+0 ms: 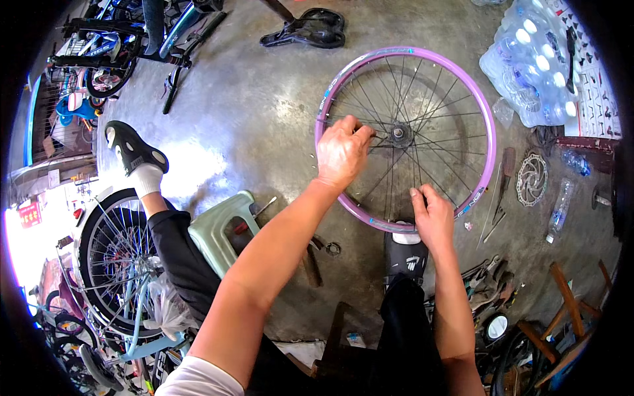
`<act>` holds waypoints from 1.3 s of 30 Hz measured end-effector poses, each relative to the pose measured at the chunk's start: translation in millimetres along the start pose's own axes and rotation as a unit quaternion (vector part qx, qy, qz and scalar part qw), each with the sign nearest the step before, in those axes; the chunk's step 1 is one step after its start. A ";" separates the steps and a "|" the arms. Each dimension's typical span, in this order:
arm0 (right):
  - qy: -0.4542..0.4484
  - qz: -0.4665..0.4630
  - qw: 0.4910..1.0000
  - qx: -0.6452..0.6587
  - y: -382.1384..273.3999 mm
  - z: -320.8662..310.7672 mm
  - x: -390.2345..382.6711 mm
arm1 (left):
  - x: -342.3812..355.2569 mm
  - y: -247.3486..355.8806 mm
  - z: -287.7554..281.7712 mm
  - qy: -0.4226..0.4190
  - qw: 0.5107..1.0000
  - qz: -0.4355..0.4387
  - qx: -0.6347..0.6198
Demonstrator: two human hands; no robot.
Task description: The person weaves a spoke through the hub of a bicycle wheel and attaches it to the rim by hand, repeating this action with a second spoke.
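Note:
A bicycle wheel with a purple rim (489,125), dark spokes and no tyre is in front of me. Its hub (399,134) sits at the middle of the spokes. My left hand (343,152) reaches over the rim's left side, its fingers closed round a spoke just left of the hub. At the lower right of the wheel, my right hand (433,214) is closed, thumb and fingers pinching a spoke near the rim. The rim's lower edge lies by my right shoe (406,257).
A green plastic stool (221,228) stands left of my arm. Right of the wheel are a screwdriver (507,162), a brake disc (532,179) and an empty bottle (560,210). Wrapped bottles (522,72) lie far right, a saddle (314,30) at the back. Bicycles (125,264) crowd the left.

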State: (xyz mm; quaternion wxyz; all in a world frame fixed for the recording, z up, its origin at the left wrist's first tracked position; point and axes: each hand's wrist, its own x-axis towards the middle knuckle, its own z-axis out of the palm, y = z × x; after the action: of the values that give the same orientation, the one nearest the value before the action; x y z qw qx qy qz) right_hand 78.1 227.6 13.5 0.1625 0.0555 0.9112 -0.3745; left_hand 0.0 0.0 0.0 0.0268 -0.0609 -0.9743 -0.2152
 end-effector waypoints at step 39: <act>0.027 0.033 0.999 -0.001 7.1 -3.2 -68.2 | -66.8 98.7 47.9 -0.197 0.632 -0.369 -0.652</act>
State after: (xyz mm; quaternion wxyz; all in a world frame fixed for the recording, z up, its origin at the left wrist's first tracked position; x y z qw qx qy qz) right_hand 143.0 236.4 33.9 0.1504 0.0954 0.9132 -0.3666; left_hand 77.8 101.9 -7.5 -0.2942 0.2617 -0.5029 -0.7694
